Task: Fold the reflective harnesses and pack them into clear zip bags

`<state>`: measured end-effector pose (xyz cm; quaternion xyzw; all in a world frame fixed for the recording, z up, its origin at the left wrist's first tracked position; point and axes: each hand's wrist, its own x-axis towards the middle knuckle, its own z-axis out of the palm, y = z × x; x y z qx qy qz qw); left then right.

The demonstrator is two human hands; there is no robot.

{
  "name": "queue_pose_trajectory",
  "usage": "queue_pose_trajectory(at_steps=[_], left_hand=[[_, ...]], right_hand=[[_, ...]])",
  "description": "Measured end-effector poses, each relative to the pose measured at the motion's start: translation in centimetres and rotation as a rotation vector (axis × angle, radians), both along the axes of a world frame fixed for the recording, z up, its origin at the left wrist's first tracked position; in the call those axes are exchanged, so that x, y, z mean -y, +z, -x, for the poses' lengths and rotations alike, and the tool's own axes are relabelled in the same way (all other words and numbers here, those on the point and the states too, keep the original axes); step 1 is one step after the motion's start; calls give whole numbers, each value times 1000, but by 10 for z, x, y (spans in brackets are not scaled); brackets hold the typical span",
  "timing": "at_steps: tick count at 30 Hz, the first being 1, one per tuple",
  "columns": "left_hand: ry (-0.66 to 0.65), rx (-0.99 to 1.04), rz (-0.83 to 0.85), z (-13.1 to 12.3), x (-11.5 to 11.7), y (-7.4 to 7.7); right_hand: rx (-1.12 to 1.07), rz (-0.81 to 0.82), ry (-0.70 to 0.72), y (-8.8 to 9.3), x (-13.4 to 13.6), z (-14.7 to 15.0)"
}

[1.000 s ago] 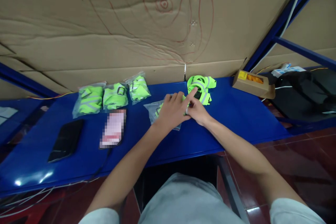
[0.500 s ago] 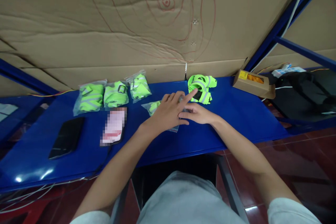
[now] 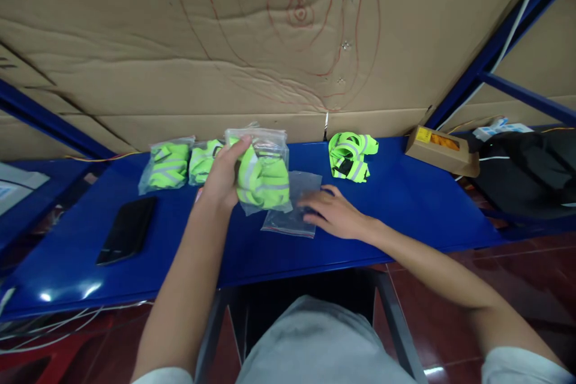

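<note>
My left hand [image 3: 224, 174] grips the edge of a clear zip bag [image 3: 263, 183] with a folded neon-green reflective strap inside, holding it up over the table. My right hand [image 3: 335, 211] is over the right side of a flat, empty zip bag [image 3: 294, 216] lying on the blue table. Its fingers are apart and slightly blurred; whether they touch the plastic I cannot tell. Beyond it lies a loose coiled reflective strap [image 3: 353, 157] with a black part. Two more bagged straps [image 3: 167, 165] [image 3: 203, 161] stand at the left, the second partly behind my left hand.
A black phone [image 3: 126, 231] lies on the blue table [image 3: 351, 252] at the left. An open cardboard box [image 3: 443, 152] with orange contents stands at the right, near a black bag-like object [image 3: 531, 171]. Cardboard sheeting [image 3: 135, 72] closes off the back.
My hands have come apart. My left hand has moved left and lifted a bagged strap, uncovering the flat empty bag. My right hand has moved slightly down. The view has shifted a little.
</note>
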<state>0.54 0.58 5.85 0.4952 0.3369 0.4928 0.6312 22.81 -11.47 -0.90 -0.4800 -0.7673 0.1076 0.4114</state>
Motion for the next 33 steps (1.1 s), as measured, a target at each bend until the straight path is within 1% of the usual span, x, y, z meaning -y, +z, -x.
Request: queue_pose_trajectory(at_steps=[1, 2, 3, 4, 5, 7, 9, 11, 12, 13, 15, 17, 20, 24, 27, 30, 33], left_hand=[[40, 53, 20, 0, -3, -2], [54, 84, 27, -2, -5, -4], [39, 96, 27, -4, -7, -8], [13, 97, 23, -8, -7, -12], [-21, 91, 16, -12, -7, -16], [-96, 75, 10, -21, -5, -27], [-169, 50, 9, -31, 0, -38], [-215, 12, 25, -38, 6, -47], [-230, -5, 40, -41, 9, -50], [-238, -15, 57, -43, 11, -53], [-250, -7, 83, -44, 13, -56], [-280, 31, 89, -43, 13, -57], [-325, 68, 116, -40, 11, -58], [-321, 30, 142, -38, 11, -59], [-304, 36, 141, -39, 13, -59], [-286, 62, 123, -40, 15, -59], [-296, 84, 117, -39, 15, -58]], right_hand=[[169, 97, 124, -8, 1, -5], [308, 174, 213, -15, -1, -12], [396, 216, 236, -18, -5, -20], [431, 229, 202, -19, -12, -29], [426, 225, 137, -17, -20, -38], [298, 186, 13, -6, -38, -49], [25, 152, -56, 6, -51, -49], [-250, 153, -61, 13, -56, -39], [-350, 158, -58, 14, -55, -33], [-421, 159, -56, 13, -54, -28], [-493, 133, -48, 9, -48, -23], [-484, 96, -5, 5, -44, -24], [-389, 80, 66, 4, -43, -33], [-401, 153, 41, 6, -45, -42], [-415, 156, 27, 8, -44, -43], [-360, 121, 29, 12, -41, -45], [-296, 157, 55, 18, -39, -49]])
